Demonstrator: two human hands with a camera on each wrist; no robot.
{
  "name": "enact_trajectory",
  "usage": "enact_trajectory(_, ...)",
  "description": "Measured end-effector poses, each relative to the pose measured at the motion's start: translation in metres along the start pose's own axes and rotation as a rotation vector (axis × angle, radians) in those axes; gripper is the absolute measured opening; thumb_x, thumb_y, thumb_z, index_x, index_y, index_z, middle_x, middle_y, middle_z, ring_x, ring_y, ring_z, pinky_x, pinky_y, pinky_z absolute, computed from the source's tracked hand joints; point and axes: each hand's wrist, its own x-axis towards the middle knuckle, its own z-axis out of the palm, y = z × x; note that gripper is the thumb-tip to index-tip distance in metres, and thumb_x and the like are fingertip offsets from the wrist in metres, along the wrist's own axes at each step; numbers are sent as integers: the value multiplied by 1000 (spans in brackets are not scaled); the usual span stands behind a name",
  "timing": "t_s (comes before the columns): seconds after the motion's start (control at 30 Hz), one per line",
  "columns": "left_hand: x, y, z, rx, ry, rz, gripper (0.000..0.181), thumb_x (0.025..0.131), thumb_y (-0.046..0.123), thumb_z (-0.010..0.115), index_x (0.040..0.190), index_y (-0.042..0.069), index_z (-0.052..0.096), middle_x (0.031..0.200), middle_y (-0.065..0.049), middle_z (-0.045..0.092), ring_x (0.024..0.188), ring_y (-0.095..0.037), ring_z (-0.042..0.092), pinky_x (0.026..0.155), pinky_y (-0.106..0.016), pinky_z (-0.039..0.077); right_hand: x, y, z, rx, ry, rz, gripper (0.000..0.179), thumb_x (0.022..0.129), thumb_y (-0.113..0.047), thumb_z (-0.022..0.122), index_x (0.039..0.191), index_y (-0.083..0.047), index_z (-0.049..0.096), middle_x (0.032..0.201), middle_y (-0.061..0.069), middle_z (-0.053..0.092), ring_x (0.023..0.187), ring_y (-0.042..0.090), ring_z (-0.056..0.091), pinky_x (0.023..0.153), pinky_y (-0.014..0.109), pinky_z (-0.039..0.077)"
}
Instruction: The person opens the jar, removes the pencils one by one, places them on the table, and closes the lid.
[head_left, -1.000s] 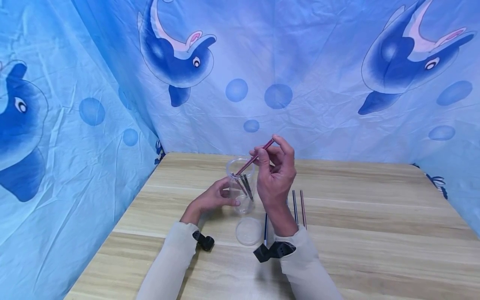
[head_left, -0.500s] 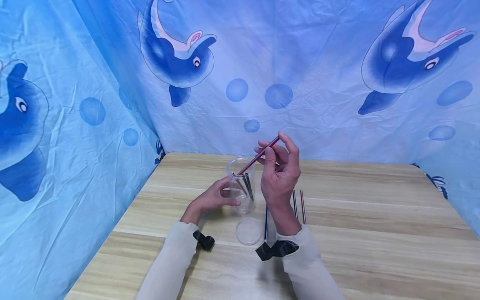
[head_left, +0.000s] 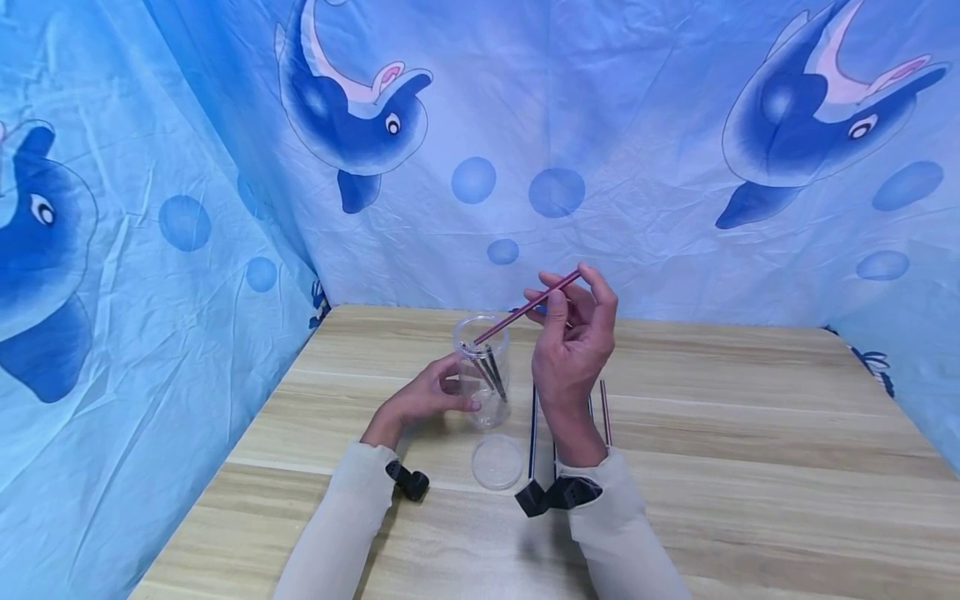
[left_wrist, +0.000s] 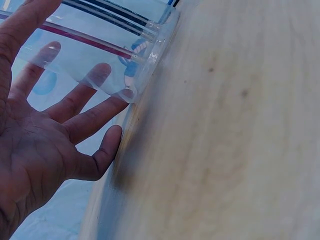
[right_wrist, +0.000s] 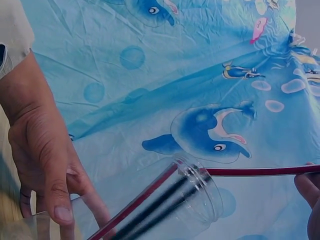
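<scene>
My left hand (head_left: 427, 393) holds a clear plastic jar (head_left: 486, 413) upright on the table, fingers and thumb round its side. Several pencils (head_left: 492, 373), red and dark, lean inside the jar. Between thumb and fingertips my right hand (head_left: 573, 354) pinches a red pencil (head_left: 527, 308), slanted, its lower end at the jar's mouth. The right wrist view has this red pencil (right_wrist: 260, 171) meeting the threaded rim (right_wrist: 205, 190), with the left hand (right_wrist: 42, 145) beyond. In the left wrist view, the fingers (left_wrist: 97, 75) lie against the jar wall beside the pencils.
A round clear lid (head_left: 497, 462) lies on the wooden table (head_left: 750, 467) in front of the jar. Dark blue pencils (head_left: 533, 433) and a red pencil (head_left: 606, 412) lie beside and partly under my right forearm. A blue dolphin-print cloth (head_left: 637, 267) hangs behind the table.
My right hand has moved right, drawing the red pencil to a flatter slant, its lower end rising slightly at the jar's mouth. The left hand and jar stay in place.
</scene>
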Motion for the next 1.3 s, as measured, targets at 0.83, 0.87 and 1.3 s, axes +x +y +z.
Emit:
enact_trajectory(0.83, -1, -1, 0, 12, -5, 2, 65, 82, 5, 81, 138, 13, 50, 135, -14, 55, 126, -37, 54, 103, -47, 46, 14, -3, -25, 32, 53, 73, 36, 102, -1, 52, 137, -5, 45, 109, 30, 64, 80, 30, 73, 69, 37, 60)
enact_trajectory(0.87, -1, -1, 0, 9, -1, 5, 65, 81, 6, 82, 138, 13, 50, 135, -14, 56, 126, -38, 55, 103, -48, 46, 15, -2, -26, 33, 43, 76, 36, 102, -1, 51, 137, -5, 44, 109, 29, 64, 80, 30, 73, 69, 37, 60)
enact_trajectory(1.3, -1, -2, 1, 14, -5, 7, 77, 81, 7, 82, 146, 2, 40, 138, -17, 53, 129, -43, 50, 104, -50, 45, 23, -1, -67, -30, -145, 219, 40, 102, -3, 51, 142, -8, 45, 110, 24, 67, 79, 25, 73, 68, 35, 60)
